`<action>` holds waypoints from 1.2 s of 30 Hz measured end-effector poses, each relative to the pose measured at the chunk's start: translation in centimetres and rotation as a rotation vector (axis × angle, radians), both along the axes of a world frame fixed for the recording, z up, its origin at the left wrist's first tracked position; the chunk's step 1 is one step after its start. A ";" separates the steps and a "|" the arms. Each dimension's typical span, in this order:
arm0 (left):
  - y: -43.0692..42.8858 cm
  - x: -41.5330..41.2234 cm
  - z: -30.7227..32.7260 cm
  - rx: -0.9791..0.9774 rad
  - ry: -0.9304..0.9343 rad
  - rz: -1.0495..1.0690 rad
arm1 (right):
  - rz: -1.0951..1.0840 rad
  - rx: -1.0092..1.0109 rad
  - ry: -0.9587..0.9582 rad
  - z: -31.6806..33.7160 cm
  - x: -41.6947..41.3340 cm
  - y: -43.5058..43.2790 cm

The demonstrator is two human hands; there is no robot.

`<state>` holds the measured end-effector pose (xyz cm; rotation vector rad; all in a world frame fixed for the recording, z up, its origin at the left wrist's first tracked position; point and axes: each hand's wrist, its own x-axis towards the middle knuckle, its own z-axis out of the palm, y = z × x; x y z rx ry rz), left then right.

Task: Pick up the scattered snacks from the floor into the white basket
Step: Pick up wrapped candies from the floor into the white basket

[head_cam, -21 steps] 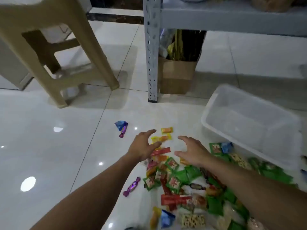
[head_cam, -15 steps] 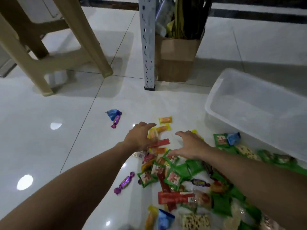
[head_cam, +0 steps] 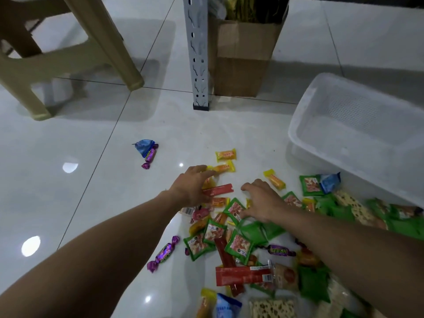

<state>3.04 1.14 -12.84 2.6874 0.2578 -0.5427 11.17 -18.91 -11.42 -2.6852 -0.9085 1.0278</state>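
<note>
The white basket (head_cam: 302, 106) sits on the glossy tiled floor (head_cam: 91, 180) at about 2 o'clock from the hands, with nothing visible inside it. The scattered snacks (head_cam: 239, 246) lie heaped from the middle of the view toward 4 and 5 o'clock. They are mostly green packets, running right up to the basket's near wall.

The left hand (head_cam: 192, 184) reaches forward palm down, fingers stretched and slightly spread. Its fingertips lie on a yellow packet (head_cam: 223, 167), and a red stick packet (head_cam: 218, 190) lies just at its 3 o'clock side. It has hold of nothing that shows. The right hand (head_cam: 261, 200) rests palm down on the top of the heap with its fingers bent. I cannot tell whether any packet is caught under them.

A second yellow packet (head_cam: 226, 154) lies at 12 o'clock from the left fingertips. A third (head_cam: 274, 179) lies just at 1 o'clock from the right hand. A blue packet (head_cam: 144, 148) touching a purple candy (head_cam: 150, 156) sits apart at 10 o'clock from the left hand. Another purple candy (head_cam: 163, 253) lies at 9 o'clock from the heap, just beside the left forearm. A long red packet (head_cam: 243, 275) lies across the heap at 6 o'clock.

Farther off, a beige plastic stool (head_cam: 119, 42) stands at 11 o'clock. A grey shelf upright (head_cam: 197, 53) stands at 12 o'clock, with a cardboard box (head_cam: 241, 60) close against its right side.
</note>
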 end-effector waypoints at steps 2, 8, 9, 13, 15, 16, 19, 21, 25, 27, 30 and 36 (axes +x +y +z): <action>0.3 0.2 -0.3 -0.005 -0.035 -0.007 | 0.000 0.018 -0.017 -0.4 0.5 -0.3; 1.3 0.6 -1.3 -0.076 -0.114 0.087 | -0.042 0.081 -0.098 -1.1 1.5 -0.9; 1.3 0.7 -1.4 -0.088 -0.128 0.102 | -0.046 0.083 -0.105 -1.1 1.5 -1.0; 1.2 0.8 -1.8 -0.091 -0.196 0.165 | -0.037 0.058 -0.169 -0.9 1.5 -1.4; 1.1 0.8 -2.0 -0.054 -0.187 0.159 | -0.041 0.071 -0.161 -0.8 1.6 -1.7; 1.0 0.8 -2.0 -0.049 -0.172 0.162 | -0.053 0.091 -0.152 -0.7 1.6 -1.9; 0.5 1.1 -1.6 -0.069 -0.135 0.186 | -0.105 0.169 -0.133 -0.2 1.7 -2.2; 0.1 1.2 -1.2 -0.076 -0.116 0.196 | -0.146 0.235 -0.124 0.3 2.0 -2.2; -0.7 1.0 -0.5 -0.109 -0.172 0.226 | -0.239 0.352 -0.105 1.5 2.3 -2.4; -1.0 1.1 -0.1 -0.118 -0.230 0.248 | -0.261 0.397 -0.109 2.1 2.4 -2.6; -1.6 1.8 1.3 -0.176 -0.315 0.323 | -0.278 0.461 -0.121 3.6 2.9 -2.9; -3.8 4.8 6.3 -0.310 -0.486 0.369 | -0.492 0.625 -0.175 8.3 5.5 -4.0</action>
